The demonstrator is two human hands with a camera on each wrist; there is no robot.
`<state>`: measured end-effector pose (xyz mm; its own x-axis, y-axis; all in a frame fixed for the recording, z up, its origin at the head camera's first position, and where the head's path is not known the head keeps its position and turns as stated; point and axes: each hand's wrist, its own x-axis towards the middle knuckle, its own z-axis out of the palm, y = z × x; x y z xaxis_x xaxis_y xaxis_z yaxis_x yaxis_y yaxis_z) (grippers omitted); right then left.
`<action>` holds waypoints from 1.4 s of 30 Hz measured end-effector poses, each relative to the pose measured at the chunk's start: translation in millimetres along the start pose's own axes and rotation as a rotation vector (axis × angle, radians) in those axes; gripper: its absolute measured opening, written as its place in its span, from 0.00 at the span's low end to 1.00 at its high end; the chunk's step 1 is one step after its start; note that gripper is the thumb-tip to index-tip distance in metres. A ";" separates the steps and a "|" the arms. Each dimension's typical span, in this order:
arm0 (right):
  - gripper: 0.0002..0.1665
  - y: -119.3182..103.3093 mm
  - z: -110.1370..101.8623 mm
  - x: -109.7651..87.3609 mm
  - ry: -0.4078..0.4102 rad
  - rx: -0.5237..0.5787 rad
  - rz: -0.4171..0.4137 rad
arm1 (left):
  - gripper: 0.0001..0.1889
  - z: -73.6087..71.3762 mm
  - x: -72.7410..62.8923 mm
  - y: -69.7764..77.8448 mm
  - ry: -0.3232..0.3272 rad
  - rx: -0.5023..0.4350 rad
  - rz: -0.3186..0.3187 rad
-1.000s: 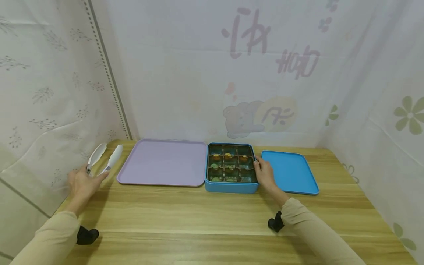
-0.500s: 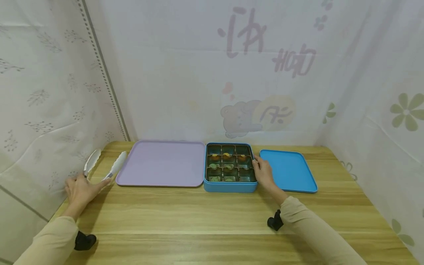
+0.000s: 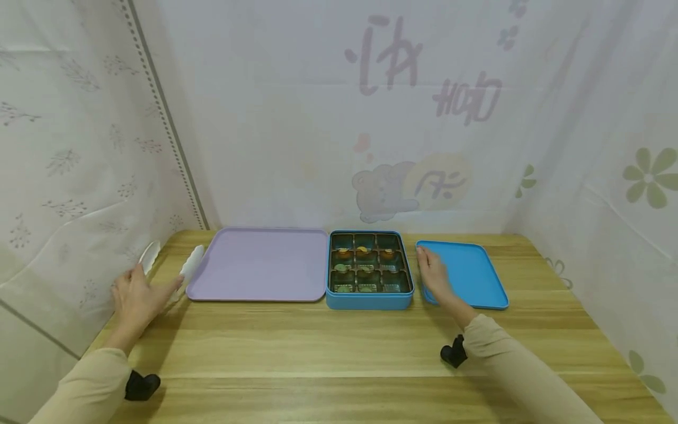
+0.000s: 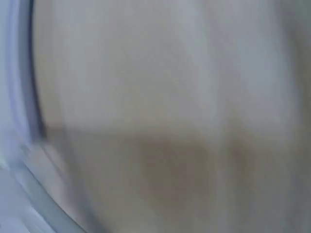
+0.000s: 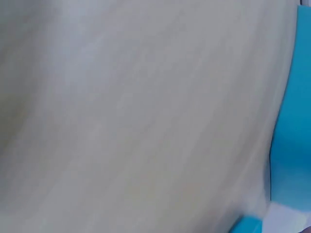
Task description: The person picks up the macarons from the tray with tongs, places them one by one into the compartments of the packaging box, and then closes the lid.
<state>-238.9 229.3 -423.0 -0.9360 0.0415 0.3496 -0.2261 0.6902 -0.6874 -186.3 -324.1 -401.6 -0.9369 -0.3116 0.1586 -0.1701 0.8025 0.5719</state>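
Note:
In the head view my left hand [image 3: 140, 297] lies over a pair of tongs [image 3: 190, 265] at the left of the table. Its fingers bend over one arm and its thumb over the other; the spread white tips show beyond. Part of the tongs also appears blurred in the left wrist view. My right hand [image 3: 434, 274] is apart from the blue box [image 3: 369, 301], its fairly straight fingers over the left edge of the blue lid [image 3: 471, 274]. Whether they touch the lid is unclear. The box holds a divided insert [image 3: 368, 268] with small yellow and green pieces in some compartments.
A lilac tray [image 3: 259, 265] lies between the tongs and the box, its right edge close against the box. The wooden table [image 3: 296, 353] extends in front of these things. Patterned cloth [image 3: 281, 118] hangs behind and at both sides.
My right hand has left the box's right side and moved right to the lid's edge. The tongs have come down and spread wider; my left hand has shifted slightly along them.

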 end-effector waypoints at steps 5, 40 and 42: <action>0.24 18.4 -28.0 -4.4 -0.013 -0.050 0.044 | 0.39 13.6 -4.8 66.5 0.035 -0.228 0.151; 0.25 118.5 -140.2 -37.9 -0.216 -0.201 0.333 | 0.28 241.2 -177.4 344.6 -0.669 -0.978 0.109; 0.25 120.0 -138.9 -37.8 -0.233 -0.199 0.344 | 0.29 246.2 -177.7 349.0 -0.667 -0.948 0.114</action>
<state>-193.1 410.9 -430.3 -0.9884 0.1451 -0.0455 0.1435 0.7910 -0.5947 -154.5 136.6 -428.3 -0.9549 0.2934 -0.0458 -0.0422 0.0183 0.9989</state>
